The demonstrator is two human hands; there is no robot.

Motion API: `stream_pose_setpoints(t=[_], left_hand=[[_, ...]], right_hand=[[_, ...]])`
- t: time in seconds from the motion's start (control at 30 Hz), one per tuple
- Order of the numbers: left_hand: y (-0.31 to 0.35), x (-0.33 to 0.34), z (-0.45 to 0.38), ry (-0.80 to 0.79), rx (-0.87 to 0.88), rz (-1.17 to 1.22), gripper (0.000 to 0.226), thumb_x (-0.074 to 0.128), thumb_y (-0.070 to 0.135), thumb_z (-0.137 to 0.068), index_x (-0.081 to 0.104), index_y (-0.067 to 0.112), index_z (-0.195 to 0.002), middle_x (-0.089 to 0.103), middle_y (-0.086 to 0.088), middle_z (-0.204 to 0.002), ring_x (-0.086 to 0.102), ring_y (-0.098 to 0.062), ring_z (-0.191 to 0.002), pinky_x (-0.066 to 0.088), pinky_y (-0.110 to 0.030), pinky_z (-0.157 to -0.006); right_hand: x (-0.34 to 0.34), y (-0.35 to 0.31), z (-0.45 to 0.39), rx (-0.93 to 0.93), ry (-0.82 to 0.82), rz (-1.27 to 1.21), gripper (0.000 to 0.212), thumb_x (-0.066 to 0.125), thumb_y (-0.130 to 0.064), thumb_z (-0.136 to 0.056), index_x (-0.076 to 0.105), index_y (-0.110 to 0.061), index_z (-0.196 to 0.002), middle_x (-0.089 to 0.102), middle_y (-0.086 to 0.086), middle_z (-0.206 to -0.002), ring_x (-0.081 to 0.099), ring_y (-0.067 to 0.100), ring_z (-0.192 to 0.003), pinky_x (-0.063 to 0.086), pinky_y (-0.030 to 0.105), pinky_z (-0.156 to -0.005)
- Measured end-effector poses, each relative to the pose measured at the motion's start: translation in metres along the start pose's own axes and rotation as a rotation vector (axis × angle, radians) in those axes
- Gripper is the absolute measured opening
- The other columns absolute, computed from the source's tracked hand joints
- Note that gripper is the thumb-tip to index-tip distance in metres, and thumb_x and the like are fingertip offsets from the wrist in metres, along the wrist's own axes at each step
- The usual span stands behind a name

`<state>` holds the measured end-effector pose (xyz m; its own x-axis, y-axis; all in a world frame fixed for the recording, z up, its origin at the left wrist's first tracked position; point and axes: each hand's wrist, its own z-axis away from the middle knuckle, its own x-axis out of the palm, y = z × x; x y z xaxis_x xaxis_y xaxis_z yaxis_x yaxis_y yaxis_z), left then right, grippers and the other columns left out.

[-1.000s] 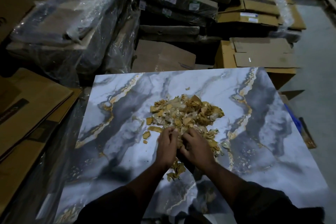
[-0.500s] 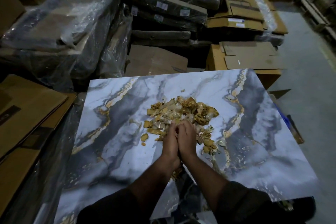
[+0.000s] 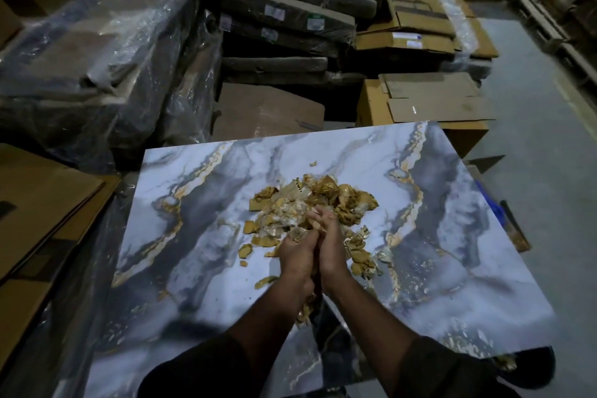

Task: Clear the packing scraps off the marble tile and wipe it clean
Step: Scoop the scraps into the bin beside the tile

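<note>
Warehouse floor [image 3: 546, 126], stacked cartons [image 3: 420, 100]. Marble tile [image 3: 181, 236]: packing scraps [image 3: 310, 203] heaped mid-surface. Left hand [image 3: 295, 254] and right hand [image 3: 329, 245] pressed together, fingers curled, clasping scraps between palms at heap's near edge.

so the hands went from apart at the near edge of the scrap pile [image 3: 310, 207] to pressed together, left hand [image 3: 295, 252] against right hand [image 3: 329, 245], and pushed further in, squeezing scraps between the palms
</note>
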<state>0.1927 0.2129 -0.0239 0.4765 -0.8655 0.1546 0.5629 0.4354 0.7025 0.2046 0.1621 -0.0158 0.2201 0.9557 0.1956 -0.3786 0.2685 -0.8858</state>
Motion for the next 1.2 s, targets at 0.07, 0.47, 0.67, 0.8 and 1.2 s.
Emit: stream_pose_setpoints(t=[0.07, 0.47, 0.67, 0.8, 1.2], left_hand=[[0.003, 0.004, -0.001, 0.029, -0.038, 0.069, 0.067, 0.076, 0.018, -0.084, 0.047, 0.006, -0.143, 0.07, -0.021, -0.115, 0.073, -0.032, -0.093, 0.059, -0.039, -0.07], [0.011, 0.021, -0.027, 0.045, 0.04, -0.009, 0.075, 0.075, 0.025, -0.086, 0.037, 0.017, -0.15, 0.062, -0.004, -0.114, 0.063, -0.019, -0.095, 0.058, -0.032, -0.064], [0.01, 0.027, -0.033, 0.075, 0.039, -0.003, 0.082, 0.075, 0.024, -0.084, 0.033, 0.013, -0.154, 0.06, -0.018, -0.133, 0.063, -0.034, -0.115, 0.059, -0.051, -0.09], [0.012, 0.034, -0.029, 0.087, 0.057, 0.011, 0.089, 0.076, 0.029, -0.076, 0.034, 0.014, -0.153, 0.059, -0.019, -0.133, 0.063, -0.036, -0.116, 0.056, -0.058, -0.095], [0.027, 0.061, -0.016, 0.188, 0.144, -0.053, 0.07, 0.071, 0.036, -0.088, 0.042, 0.015, -0.148, 0.054, -0.01, -0.138, 0.057, -0.03, -0.122, 0.051, -0.047, -0.102]], right_hand=[[-0.017, -0.006, -0.018, -0.175, 0.104, 0.249, 0.016, 0.047, -0.026, -0.103, 0.062, -0.03, -0.11, 0.062, -0.001, -0.122, 0.06, 0.014, -0.112, 0.049, 0.03, -0.087], [-0.091, -0.006, -0.134, -0.315, -0.168, 1.444, 0.092, 0.069, -0.059, -0.082, 0.021, -0.037, -0.157, 0.02, 0.001, -0.165, 0.007, 0.034, -0.154, 0.015, 0.062, -0.117], [-0.107, 0.009, -0.119, -0.569, -0.103, 1.354, 0.059, 0.071, -0.035, -0.079, 0.051, -0.026, -0.133, 0.05, 0.005, -0.129, 0.043, 0.031, -0.119, 0.046, 0.048, -0.094], [-0.11, 0.006, -0.112, -0.544, -0.144, 1.213, 0.053, 0.073, -0.029, -0.081, 0.054, -0.024, -0.13, 0.054, 0.002, -0.125, 0.043, 0.026, -0.12, 0.041, 0.038, -0.098], [-0.087, -0.041, -0.057, -0.354, -0.083, 0.423, 0.042, 0.079, -0.016, -0.084, 0.058, -0.031, -0.117, 0.067, -0.009, -0.11, 0.065, -0.004, -0.093, 0.05, 0.009, -0.076]])
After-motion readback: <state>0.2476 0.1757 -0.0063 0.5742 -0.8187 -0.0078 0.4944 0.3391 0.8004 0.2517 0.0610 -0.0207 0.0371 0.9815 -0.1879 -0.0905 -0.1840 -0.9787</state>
